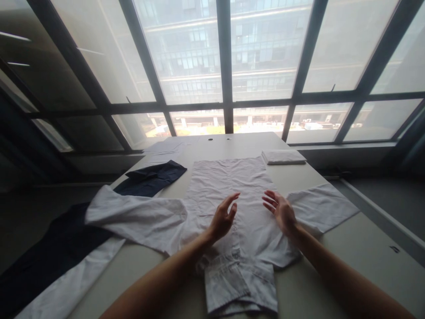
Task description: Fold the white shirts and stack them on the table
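A white long-sleeved garment, which looks like a shirt or coat, lies spread on the table with its hem away from me. One sleeve stretches out to the left and the other to the right. The collar and lapels point towards me. My left hand is over the middle of the garment, fingers extended and thumb apart. To its right, my right hand is over the garment near the right sleeve, fingers spread. Neither hand holds anything; whether they touch the cloth I cannot tell.
Dark cloth lies on the left of the white table. More dark cloth and white cloth hang over the left edge. A folded white cloth sits at the far right, papers at the far left. Windows stand behind.
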Demonstrator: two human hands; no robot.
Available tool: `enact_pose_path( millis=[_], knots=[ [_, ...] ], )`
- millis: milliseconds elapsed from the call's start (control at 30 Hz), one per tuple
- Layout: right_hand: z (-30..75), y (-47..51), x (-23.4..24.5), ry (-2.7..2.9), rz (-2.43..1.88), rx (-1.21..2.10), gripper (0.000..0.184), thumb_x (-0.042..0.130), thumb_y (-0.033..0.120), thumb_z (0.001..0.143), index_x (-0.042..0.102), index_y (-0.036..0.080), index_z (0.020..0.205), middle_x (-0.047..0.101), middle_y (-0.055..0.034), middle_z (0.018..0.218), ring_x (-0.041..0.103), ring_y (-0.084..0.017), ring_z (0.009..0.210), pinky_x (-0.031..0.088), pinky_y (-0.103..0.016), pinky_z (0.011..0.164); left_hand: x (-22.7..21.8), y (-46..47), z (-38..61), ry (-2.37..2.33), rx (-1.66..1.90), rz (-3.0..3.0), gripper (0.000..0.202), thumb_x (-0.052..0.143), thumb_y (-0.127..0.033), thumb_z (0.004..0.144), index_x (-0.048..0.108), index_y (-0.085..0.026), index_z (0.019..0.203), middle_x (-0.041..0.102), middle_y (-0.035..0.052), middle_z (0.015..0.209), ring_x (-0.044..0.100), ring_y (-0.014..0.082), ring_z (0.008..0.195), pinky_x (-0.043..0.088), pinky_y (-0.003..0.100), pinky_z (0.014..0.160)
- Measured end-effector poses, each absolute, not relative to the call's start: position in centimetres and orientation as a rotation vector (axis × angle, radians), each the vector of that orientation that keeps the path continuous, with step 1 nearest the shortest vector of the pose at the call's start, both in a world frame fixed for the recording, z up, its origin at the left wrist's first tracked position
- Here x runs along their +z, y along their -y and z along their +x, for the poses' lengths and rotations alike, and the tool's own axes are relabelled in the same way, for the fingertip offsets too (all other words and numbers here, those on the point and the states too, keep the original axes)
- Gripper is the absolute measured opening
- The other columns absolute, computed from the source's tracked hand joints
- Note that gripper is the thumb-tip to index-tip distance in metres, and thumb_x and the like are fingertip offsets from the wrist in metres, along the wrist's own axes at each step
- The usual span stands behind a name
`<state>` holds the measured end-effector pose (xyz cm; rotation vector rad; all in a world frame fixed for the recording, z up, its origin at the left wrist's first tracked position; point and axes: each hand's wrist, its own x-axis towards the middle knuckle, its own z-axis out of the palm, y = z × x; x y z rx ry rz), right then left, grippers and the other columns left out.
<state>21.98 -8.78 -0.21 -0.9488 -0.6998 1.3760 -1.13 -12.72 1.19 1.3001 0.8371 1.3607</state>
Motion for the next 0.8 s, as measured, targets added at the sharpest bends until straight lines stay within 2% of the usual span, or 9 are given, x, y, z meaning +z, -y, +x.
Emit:
enact_pose_path(
  millis=[100, 167, 233, 300, 367, 500, 667, 800],
  knots=[
    [20.4, 10.6, -0.7, 1.173, -0.915, 1.212, 0.023, 0.067, 0.026, 0.084, 0.075, 0.025, 0.106, 0.068, -0.0079, 0.13, 0.057, -0.028, 0.128, 0.037, -0.049, 0.118, 0.8, 13.8, -0.6, -0.864, 1.184, 1.562, 0.032, 0.072, -0.025, 0.086, 0.073, -0.024, 0.118, 0.06, 0.0121, 0.141, 0.037, 0.0322, 0.147, 0.015, 0.05, 0.126],
    [19.5, 11.7, -1.3, 1.569, -1.007, 0.983, 0.036, 0.065, 0.024, 0.084, 0.072, 0.024, 0.12, 0.057, -0.0085, 0.145, 0.042, -0.029, 0.143, 0.022, -0.05, 0.125, 0.3, 14.0, -0.5, -0.956, 0.983, 1.831, 0.04, 0.068, -0.027, 0.088, 0.067, -0.021, 0.128, 0.055, 0.0118, 0.148, 0.032, 0.0305, 0.15, 0.009, 0.052, 0.127],
    [18.9, 12.4, -1.8, 1.939, -1.181, 0.735, 0.05, 0.058, 0.026, 0.089, 0.061, 0.02, 0.139, 0.043, -0.0111, 0.158, 0.028, -0.03, 0.151, 0.013, -0.052, 0.126, -0.2, 13.9, -0.6, -1.087, 0.732, 2.161, 0.051, 0.059, -0.027, 0.094, 0.054, -0.02, 0.144, 0.045, 0.0109, 0.157, 0.028, 0.0279, 0.152, 0.01, 0.053, 0.127],
    [18.8, 12.7, -2.1, 2.196, -1.35, 0.553, 0.057, 0.052, 0.029, 0.094, 0.049, 0.015, 0.149, 0.034, -0.0153, 0.163, 0.021, -0.032, 0.154, 0.013, -0.054, 0.125, -0.5, 13.6, -0.8, -1.203, 0.552, 2.404, 0.056, 0.052, -0.028, 0.098, 0.042, -0.02, 0.153, 0.038, 0.0108, 0.161, 0.028, 0.026, 0.152, 0.016, 0.051, 0.126],
    [18.8, 12.8, -2.2, 2.331, -1.442, 0.461, 0.058, 0.047, 0.033, 0.098, 0.044, 0.015, 0.153, 0.031, -0.0168, 0.164, 0.019, -0.032, 0.154, 0.014, -0.054, 0.124, -0.7, 13.3, -1.1, -1.29, 0.476, 2.527, 0.056, 0.048, -0.032, 0.101, 0.039, -0.02, 0.155, 0.039, 0.0115, 0.161, 0.028, 0.0257, 0.152, 0.021, 0.049, 0.125],
    [18.8, 12.6, -1.8, 2.392, -1.48, 0.417, 0.059, 0.045, 0.034, 0.099, 0.043, 0.014, 0.154, 0.028, -0.0174, 0.165, 0.019, -0.032, 0.154, 0.013, -0.051, 0.124, -0.6, 13.3, -3.1, -1.452, 0.368, 2.567, 0.058, 0.039, -0.045, 0.105, 0.037, -0.018, 0.156, 0.035, 0.0136, 0.162, 0.025, 0.0296, 0.153, 0.022, 0.054, 0.123],
    [18.8, 12.6, -1.7, 2.386, -1.475, 0.446, 0.059, 0.046, 0.033, 0.098, 0.044, 0.013, 0.153, 0.027, -0.0184, 0.165, 0.019, -0.031, 0.154, 0.012, -0.049, 0.124, -0.4, 14.3, -9.0, -1.494, 0.318, 2.506, 0.065, 0.034, -0.054, 0.105, 0.031, -0.019, 0.16, 0.026, 0.0131, 0.166, 0.015, 0.031, 0.155, 0.014, 0.057, 0.123],
    [18.8, 12.6, -2.0, 2.349, -1.453, 0.487, 0.059, 0.049, 0.033, 0.097, 0.046, 0.011, 0.152, 0.028, -0.0192, 0.164, 0.019, -0.032, 0.154, 0.012, -0.049, 0.125, -0.2, 15.2, -13.5, -1.545, 0.471, 2.335, 0.063, 0.041, -0.054, 0.103, 0.04, -0.019, 0.156, 0.032, 0.0146, 0.163, 0.019, 0.0319, 0.154, 0.013, 0.054, 0.124]
  ],
)
